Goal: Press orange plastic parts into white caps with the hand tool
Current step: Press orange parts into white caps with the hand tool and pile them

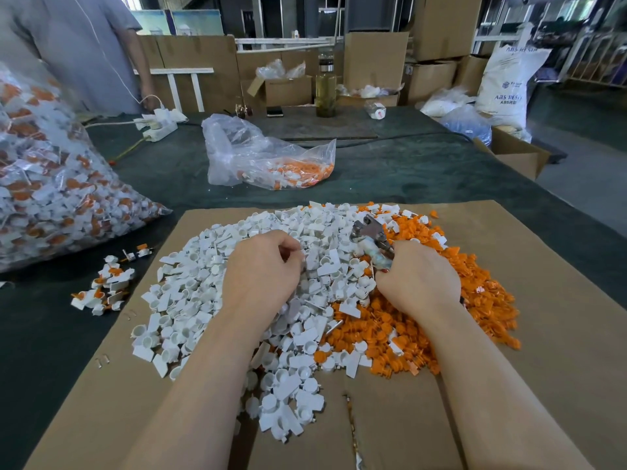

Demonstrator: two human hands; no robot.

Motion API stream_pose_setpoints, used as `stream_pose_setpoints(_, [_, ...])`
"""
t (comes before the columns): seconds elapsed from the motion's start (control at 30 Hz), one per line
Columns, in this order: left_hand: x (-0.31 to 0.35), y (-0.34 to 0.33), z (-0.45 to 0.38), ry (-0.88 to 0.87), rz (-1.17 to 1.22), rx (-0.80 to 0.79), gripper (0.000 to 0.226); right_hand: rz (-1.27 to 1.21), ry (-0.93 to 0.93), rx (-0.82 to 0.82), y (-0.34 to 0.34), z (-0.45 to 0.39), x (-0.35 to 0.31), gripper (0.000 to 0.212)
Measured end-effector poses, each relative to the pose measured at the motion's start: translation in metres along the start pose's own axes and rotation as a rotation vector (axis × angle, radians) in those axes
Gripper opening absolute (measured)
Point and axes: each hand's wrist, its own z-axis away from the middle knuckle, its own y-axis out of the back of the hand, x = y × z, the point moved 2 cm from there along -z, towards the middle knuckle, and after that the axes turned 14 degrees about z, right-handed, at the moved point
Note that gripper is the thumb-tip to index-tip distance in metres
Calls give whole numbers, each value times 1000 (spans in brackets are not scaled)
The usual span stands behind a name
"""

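Over the brown cardboard sheet [543, 300], left hand [261, 269] pinches w/ curled fingers in the white plastic caps [190, 300], right hand [419, 283] grips the metal hand tool [371, 242], head pointing away, orange plastic parts [481, 290] just right.

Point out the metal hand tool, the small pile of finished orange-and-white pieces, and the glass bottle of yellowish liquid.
metal hand tool [369, 233]: head view, on its grey metal head.
small pile of finished orange-and-white pieces [105, 286]: head view, pile's middle.
glass bottle of yellowish liquid [326, 89]: head view, on its body.

Matt cardboard sheet [543, 300], shiny metal hand tool [369, 232]
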Motion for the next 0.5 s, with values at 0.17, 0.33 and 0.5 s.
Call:
stream_pose_setpoints(0.17, [4, 1, -1, 48, 168, -5, 29, -188, 12, 40, 5, -3, 1, 25])
stream_pose_setpoints(0.33, [10, -2, 1, 45, 293, -10, 23, -574, 54, 143, 16, -2, 0, 22])
stream_pose_setpoints(0.5, [19, -11, 6, 25, 359, -53, 7, -959, 114, 171, 28, 6, -11, 11])
